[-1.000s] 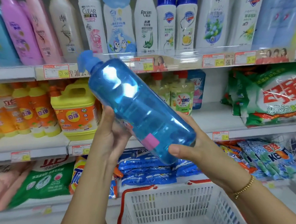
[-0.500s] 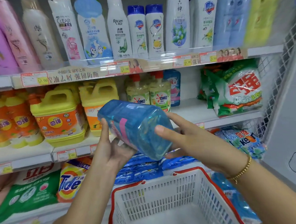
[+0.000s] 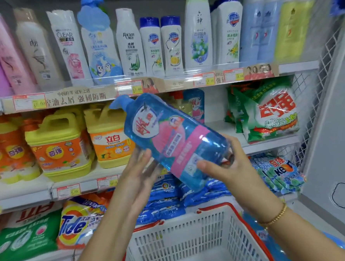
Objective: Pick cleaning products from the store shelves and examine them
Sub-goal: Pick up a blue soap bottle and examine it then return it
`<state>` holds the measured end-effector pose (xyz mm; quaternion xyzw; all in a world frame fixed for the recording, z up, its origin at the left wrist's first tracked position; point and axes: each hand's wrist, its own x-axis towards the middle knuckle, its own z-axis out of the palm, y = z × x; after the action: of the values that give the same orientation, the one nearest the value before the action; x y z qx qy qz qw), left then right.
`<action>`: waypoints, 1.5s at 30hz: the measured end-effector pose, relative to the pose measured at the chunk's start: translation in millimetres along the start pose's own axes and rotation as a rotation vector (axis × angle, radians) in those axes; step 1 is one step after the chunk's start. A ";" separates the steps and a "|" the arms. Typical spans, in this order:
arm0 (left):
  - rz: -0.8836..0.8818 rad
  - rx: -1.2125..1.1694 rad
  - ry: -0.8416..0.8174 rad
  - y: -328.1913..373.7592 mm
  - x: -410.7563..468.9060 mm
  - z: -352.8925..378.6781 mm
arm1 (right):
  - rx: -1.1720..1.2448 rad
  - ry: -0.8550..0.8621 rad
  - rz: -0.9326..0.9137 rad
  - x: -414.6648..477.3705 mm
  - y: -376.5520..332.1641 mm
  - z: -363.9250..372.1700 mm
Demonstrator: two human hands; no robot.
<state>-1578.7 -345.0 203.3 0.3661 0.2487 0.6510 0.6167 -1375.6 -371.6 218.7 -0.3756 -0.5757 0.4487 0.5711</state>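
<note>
While the right hand grips the base of the blue bottle, thumb across its pink label, the bottle lies tilted in front of the middle shelf. Its pump cap points up and away from that hand. The left hand is open with straight fingers, apparently against the bottle's underside. Behind the left hand, yellow jugs stand on the middle shelf. Above both hands, shampoo bottles line the upper shelf behind price tags. Beyond the right hand lie green detergent bags, with a wire mesh panel and a grey wall further right. Below the hands sits a white basket with a red rim.
</note>
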 end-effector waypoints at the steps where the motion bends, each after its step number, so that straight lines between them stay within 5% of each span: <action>1: -0.026 0.016 -0.046 -4.0 -2.3 5.6 | 0.103 -0.030 0.045 0.6 3.6 -7.5; 8: -0.097 0.145 -0.151 -22.1 -6.8 27.7 | 0.532 -0.402 0.261 -3.6 41.6 -44.0; 18: -0.056 0.592 -0.227 -53.2 35.5 56.7 | 0.417 -0.411 0.391 8.7 85.5 -88.7; 29: -0.312 0.618 -0.248 -108.6 86.8 90.6 | 0.433 -0.054 0.581 15.8 93.1 -128.0; 36: -0.506 0.377 -0.163 -119.1 137.4 93.4 | 0.077 0.050 0.504 39.6 55.0 -136.4; 45: -0.334 0.458 -0.077 -146.2 231.4 121.2 | -0.187 0.497 0.278 100.8 71.9 -162.9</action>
<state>-1386.2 -115.6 202.9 0.4742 0.4226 0.4528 0.6257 -1226.0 -239.4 174.1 -0.6001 -0.4002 0.3621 0.5904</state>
